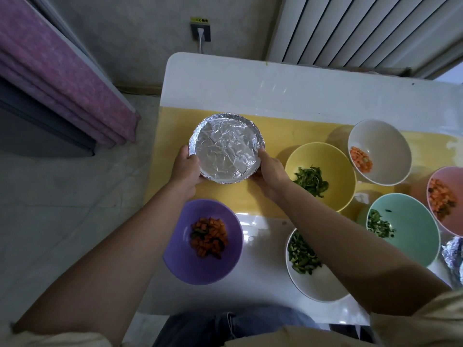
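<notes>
A round dish covered in crinkled silver foil [226, 147] sits over the yellow mat [288, 131] on the white table [250, 86]. My left hand [186, 169] grips its left rim, thumb on top. On the right rim my right hand [269, 172] holds it the same way, fingers curled under the edge. The foil surface is bare.
A purple bowl [175, 246] of diced carrot and greens stands near my left forearm. To the right are a yellow bowl [335, 159] with green strips, a white bowl [390, 136] of carrot, a teal bowl [413, 221], a pink bowl [448, 176], a near white bowl [318, 284], and crumpled foil [453, 256].
</notes>
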Demonstrator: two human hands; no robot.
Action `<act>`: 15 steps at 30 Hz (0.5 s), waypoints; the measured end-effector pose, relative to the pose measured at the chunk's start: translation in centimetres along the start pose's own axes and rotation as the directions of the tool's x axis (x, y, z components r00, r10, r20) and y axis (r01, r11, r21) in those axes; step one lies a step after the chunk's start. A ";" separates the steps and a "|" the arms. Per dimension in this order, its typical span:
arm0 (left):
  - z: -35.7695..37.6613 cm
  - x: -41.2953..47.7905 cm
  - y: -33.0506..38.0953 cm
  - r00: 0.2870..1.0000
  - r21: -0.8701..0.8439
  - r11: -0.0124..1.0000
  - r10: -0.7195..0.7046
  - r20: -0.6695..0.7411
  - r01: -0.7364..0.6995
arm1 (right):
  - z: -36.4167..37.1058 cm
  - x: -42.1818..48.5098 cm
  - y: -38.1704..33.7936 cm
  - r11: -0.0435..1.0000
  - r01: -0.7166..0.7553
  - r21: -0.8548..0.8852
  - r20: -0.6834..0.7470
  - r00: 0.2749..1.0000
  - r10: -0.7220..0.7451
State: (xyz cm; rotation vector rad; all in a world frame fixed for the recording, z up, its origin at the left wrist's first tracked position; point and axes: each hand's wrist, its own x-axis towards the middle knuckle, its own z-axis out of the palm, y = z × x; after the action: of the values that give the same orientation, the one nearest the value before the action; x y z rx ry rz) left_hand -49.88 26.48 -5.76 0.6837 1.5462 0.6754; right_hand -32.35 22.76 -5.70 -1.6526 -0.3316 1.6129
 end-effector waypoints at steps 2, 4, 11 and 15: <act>0.4 0.1 0.2 1.000 -0.026 1.000 0.001 -0.011 -0.001 | 0.1 0.2 -0.4 1.000 0.007 0.015 -0.014 1.000 -0.007; 0.7 0.3 0.2 1.000 -0.038 0.999 0.003 -0.026 -0.004 | 0.3 0.3 -0.7 1.000 -0.005 -0.019 -0.038 0.999 0.004; 1.2 1.1 0.6 0.999 -0.088 0.996 0.000 -0.045 -0.004 | -1.2 -1.0 -2.3 0.944 0.090 -0.317 -0.096 0.987 -0.126; 0.9 1.4 0.3 0.999 0.091 0.996 -0.004 -0.051 0.009 | -3.6 -1.8 -2.4 0.905 0.211 -0.368 -0.145 0.949 -0.280</act>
State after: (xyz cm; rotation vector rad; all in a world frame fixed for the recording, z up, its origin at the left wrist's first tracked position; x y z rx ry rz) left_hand -49.06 27.73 -6.54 0.7344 1.6330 0.6238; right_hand -28.47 21.90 -3.15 -1.9269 -0.7307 1.2396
